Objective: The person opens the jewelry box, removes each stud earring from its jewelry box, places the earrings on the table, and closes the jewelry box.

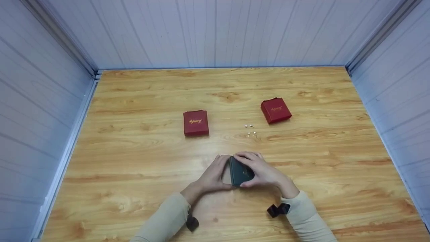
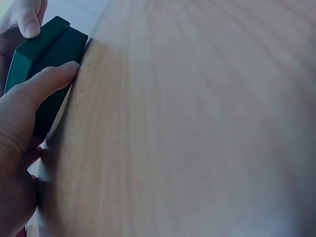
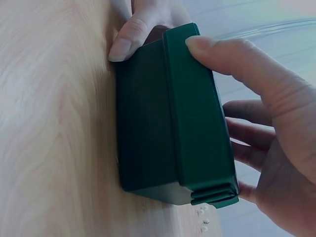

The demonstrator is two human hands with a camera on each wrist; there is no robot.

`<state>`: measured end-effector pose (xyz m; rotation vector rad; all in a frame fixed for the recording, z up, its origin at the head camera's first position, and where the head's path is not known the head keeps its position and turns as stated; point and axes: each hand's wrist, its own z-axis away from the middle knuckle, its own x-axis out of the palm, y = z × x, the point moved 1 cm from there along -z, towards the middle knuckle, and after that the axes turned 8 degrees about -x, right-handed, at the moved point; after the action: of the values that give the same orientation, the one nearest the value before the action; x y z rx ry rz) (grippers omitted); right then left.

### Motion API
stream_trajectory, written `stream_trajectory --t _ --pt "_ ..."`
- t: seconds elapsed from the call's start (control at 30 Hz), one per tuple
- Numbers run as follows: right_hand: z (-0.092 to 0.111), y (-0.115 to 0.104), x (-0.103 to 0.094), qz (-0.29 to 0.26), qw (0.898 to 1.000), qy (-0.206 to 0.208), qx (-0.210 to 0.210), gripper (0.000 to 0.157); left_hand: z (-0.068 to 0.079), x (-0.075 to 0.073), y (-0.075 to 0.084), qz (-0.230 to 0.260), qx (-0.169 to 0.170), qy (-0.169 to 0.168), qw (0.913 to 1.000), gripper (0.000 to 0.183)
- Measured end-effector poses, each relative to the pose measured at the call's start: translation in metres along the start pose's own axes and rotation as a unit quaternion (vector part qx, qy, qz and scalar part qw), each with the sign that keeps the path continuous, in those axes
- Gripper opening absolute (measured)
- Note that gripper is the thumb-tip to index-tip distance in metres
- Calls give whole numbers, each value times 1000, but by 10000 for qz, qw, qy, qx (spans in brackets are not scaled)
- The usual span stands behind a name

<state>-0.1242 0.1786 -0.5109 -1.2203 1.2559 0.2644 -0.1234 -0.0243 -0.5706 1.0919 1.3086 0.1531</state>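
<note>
A dark green jewellery box [image 1: 239,173] with gold lettering on its lid rests on the table near the front, between both hands. My left hand [image 1: 211,174] grips the lower part of the box, its thumb [image 2: 52,81] on the near side and the fingers round the far side. From the right, my right hand [image 1: 265,170] pinches the lid [image 3: 197,108], thumb in front and fingers behind. In the right wrist view the lid sits down on the base [image 3: 145,118], and a folded strip shows at its hinge side. The inside of the box is hidden.
Several small pearl stud earrings [image 1: 251,126] lie on the wooden table [image 1: 141,158] beyond the hands. A red box [image 1: 196,123] with gold lettering stands to their left, another red box [image 1: 276,111] to their right. Pale panel walls [image 1: 215,33] border the table.
</note>
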Motion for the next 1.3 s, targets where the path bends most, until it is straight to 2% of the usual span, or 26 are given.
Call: stream_trajectory --t 0.67,1.3 --pt "-2 1 7 56 9999 -31 112 89 1 1 -2 -89 56 66 9999 103" --pt "-1 3 11 37 9992 -211 349 90 2 2 -1 -153 -34 -4 9999 106"
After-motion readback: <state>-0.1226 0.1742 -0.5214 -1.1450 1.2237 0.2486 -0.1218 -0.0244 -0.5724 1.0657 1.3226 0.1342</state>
